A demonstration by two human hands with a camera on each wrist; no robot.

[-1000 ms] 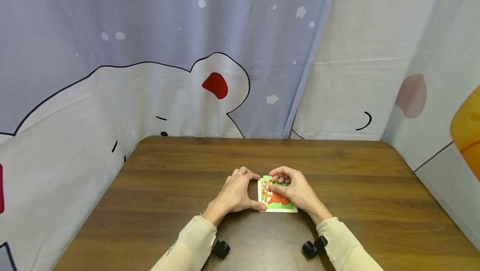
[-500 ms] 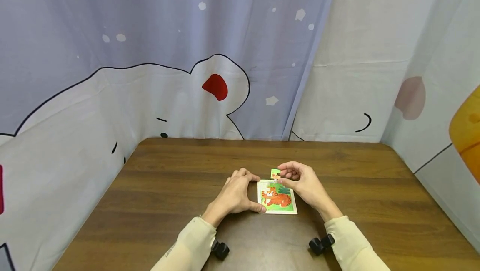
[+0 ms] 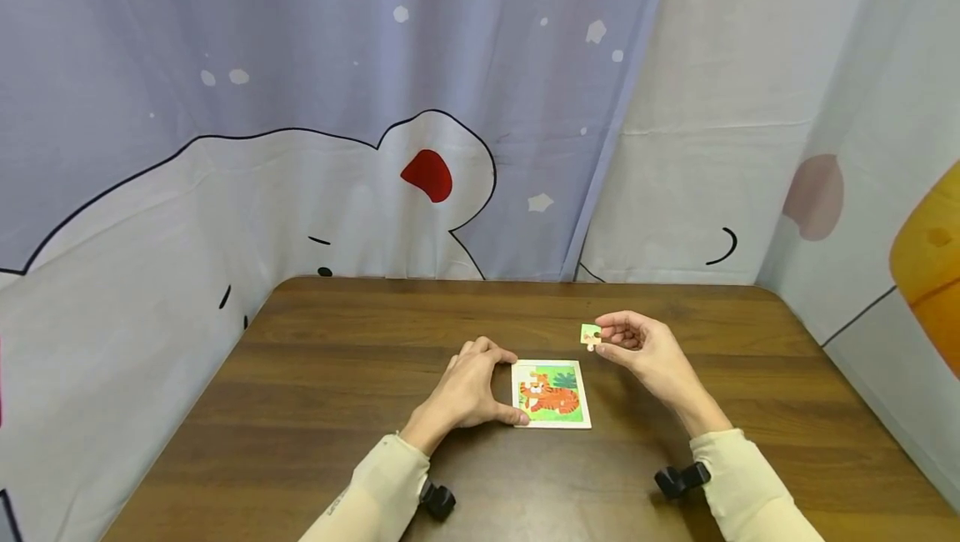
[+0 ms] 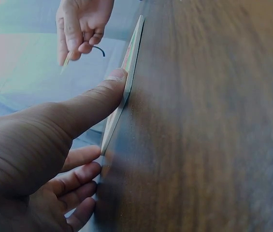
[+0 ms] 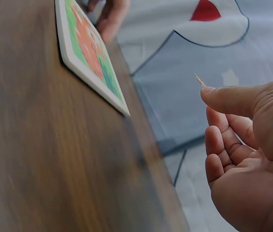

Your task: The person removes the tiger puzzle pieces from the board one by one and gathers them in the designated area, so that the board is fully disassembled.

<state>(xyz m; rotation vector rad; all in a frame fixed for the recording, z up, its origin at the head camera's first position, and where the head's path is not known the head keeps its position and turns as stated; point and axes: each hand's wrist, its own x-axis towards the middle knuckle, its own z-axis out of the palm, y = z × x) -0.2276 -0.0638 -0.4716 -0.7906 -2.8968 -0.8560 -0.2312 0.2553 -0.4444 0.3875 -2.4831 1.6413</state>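
A square tiger jigsaw puzzle (image 3: 551, 396) in a pale tray lies on the table, its upper left corner showing bare white. My left hand (image 3: 468, 383) holds the tray along its left side, thumb on the near corner and index finger at the far corner. The left wrist view shows that thumb (image 4: 97, 96) over the tray's edge. Up and to the right of the tray, my right hand (image 3: 645, 350) pinches a green and orange puzzle piece (image 3: 590, 335) by its right side. In the right wrist view the piece (image 5: 200, 80) appears edge-on beyond the thumb tip, away from the table.
The brown wooden table (image 3: 360, 342) spreads around both hands. A printed curtain (image 3: 337, 192) hangs along the far edge and both sides. Dark wrist-worn devices sit on the left sleeve (image 3: 382, 484) and right sleeve (image 3: 750, 484).
My right hand has lifted the puzzle piece off the puzzle's upper left and carried it right and away, uncovering the bare corner. My left hand has stayed at the tray's left side.
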